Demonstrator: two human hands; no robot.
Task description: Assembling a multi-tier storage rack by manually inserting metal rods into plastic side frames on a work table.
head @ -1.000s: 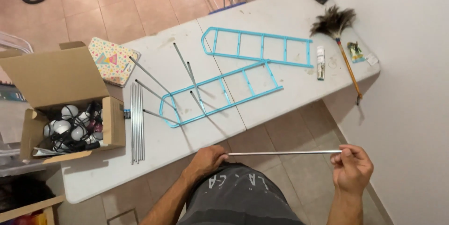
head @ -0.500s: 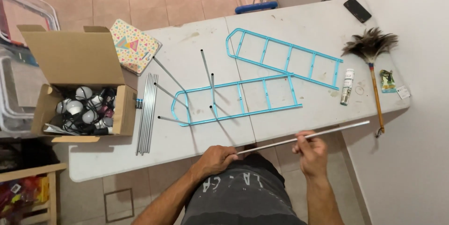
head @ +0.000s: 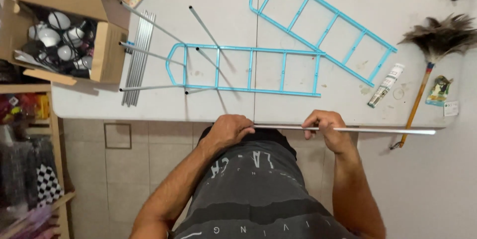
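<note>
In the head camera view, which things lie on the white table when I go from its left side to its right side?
Cardboard box → bundle of grey metal rods → lower blue ladder-shaped frame → white tube → feather duster → small green packet.

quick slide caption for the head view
Both hands, left and right, grip a thin metal rod beside a white table bearing blue frames.

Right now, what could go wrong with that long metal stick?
The metal rod is held in both hands, left hand and right hand, and its free end sticks out far to the right. Swinging it could knock the feather duster or the small tube off the white table. The loose rods near the cardboard box might roll.
</note>
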